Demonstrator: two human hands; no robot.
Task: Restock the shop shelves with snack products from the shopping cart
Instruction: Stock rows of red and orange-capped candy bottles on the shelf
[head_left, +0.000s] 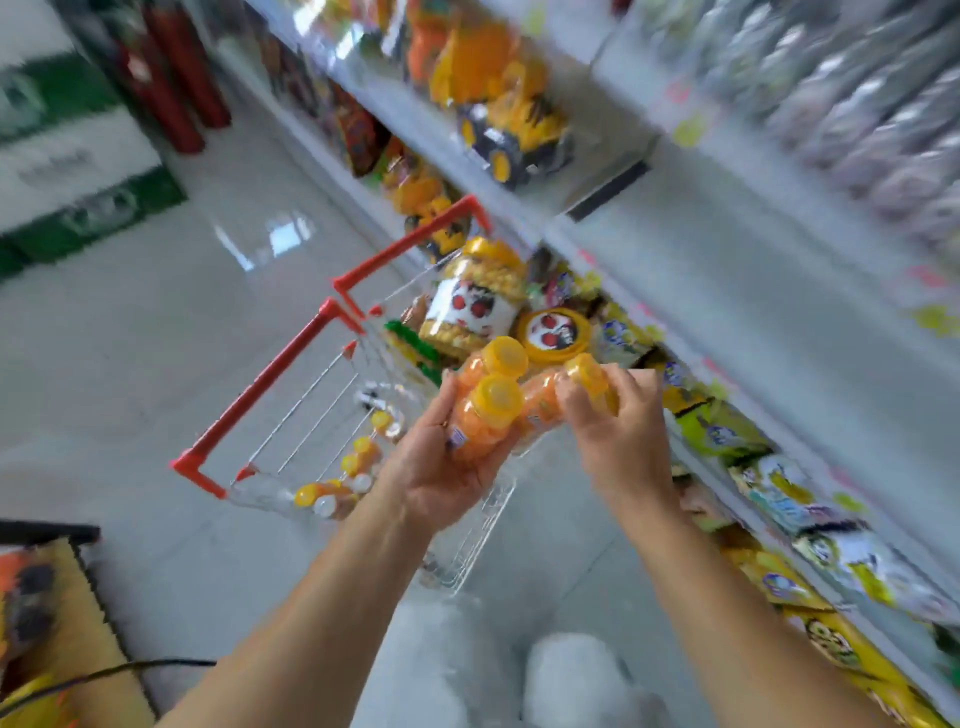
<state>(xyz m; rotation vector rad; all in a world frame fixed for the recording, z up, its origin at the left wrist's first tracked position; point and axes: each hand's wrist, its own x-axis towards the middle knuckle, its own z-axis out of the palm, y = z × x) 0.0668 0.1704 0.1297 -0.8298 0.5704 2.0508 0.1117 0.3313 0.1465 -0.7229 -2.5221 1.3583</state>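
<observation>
My left hand (441, 467) cradles two small orange snack jars with yellow lids (485, 410) from below, fingers curled round them. My right hand (613, 415) grips a third yellow-lidded jar (589, 382) beside them. Both hands are above the wire shopping cart (291, 384) with red trim. More small yellow-lidded jars (358, 457) lie in the cart's bottom. A big jar of yellow snacks with a white label (475, 301) and a round yellow lid (553, 330) sit at the cart's far end.
White shelves (727, 291) run along the right, with yellow snack packets (769, 488) low down and toy trucks (514, 130) higher up. Red cylinders (176, 83) stand at the far left wall. A cardboard box (47, 623) sits at lower left. Pale floor tiles lie left of the cart.
</observation>
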